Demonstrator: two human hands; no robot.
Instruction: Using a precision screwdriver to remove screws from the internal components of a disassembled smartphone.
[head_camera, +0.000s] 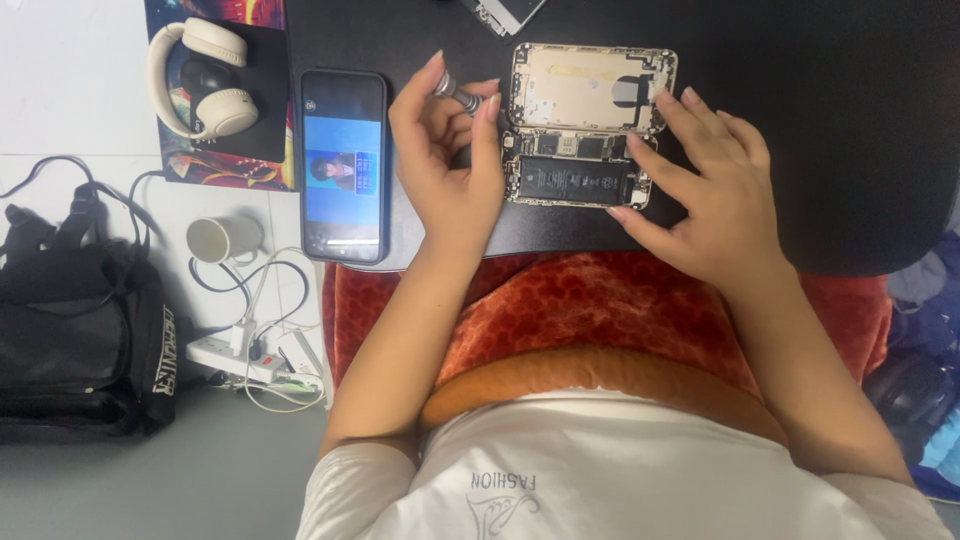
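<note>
1. Opened phone (578, 150) sits on the black desk (820, 120), back shell off, battery and boards exposed. So it's open, but the insides look all in place.
2. Left hand (450, 160): fingers pinched around a small silver screwdriver (456, 93), just beside the phone's left edge.
3. Right hand (715, 190): fingers spread, pressing the phone's right side to steady it.
4. A second phone (343, 165) lies left, screen lit.

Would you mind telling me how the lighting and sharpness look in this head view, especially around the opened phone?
Head view: soft, even light with faint shadows under the left hand and right hand; the opened phone is sharp enough to show its battery and frame; the lit phone screen glows brightly beside the dark mat, which swallows detail; the edges look slightly stretched.
</note>
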